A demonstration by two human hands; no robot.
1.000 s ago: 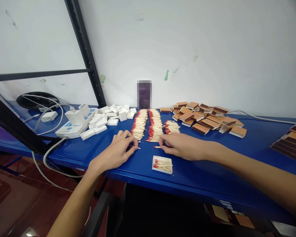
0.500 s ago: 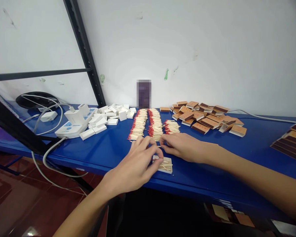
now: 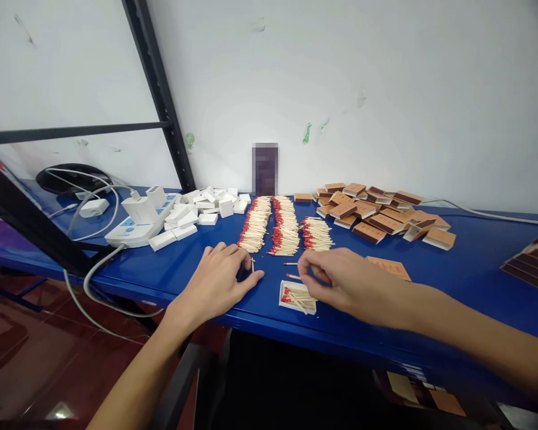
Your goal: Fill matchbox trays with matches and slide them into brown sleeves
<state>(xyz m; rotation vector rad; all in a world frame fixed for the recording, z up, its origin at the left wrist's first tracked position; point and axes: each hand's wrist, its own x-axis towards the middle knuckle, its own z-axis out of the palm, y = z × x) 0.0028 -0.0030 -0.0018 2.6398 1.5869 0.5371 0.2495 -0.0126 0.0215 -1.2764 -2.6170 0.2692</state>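
My left hand [image 3: 222, 278] rests on the blue table, thumb apart from the curled fingers, with a loose match [image 3: 253, 264] beside its index finger. Thumb and index of my right hand [image 3: 341, 278] are pinched together at the end of a match [image 3: 292, 276]; the fingertips partly hide it. Another match [image 3: 290, 263] lies just beyond. Below the right fingers sits a small white matchbox tray [image 3: 283, 302] with several red-headed matches [image 3: 298, 297] in it. Farther back are three rows of matches [image 3: 284, 227], heads to the left.
White trays [image 3: 206, 206] are heaped at back left beside a power strip [image 3: 137, 233] with cables. Matchbox sleeves [image 3: 372, 215] are piled at back right. One flat sleeve [image 3: 390, 268] lies behind my right forearm, and stacked boxes [image 3: 533, 260] stand at the far right.
My left hand has moved left from above the tray and spread its thumb. My right hand has come slightly nearer, over the tray's right side. More of the tray's matches now show.
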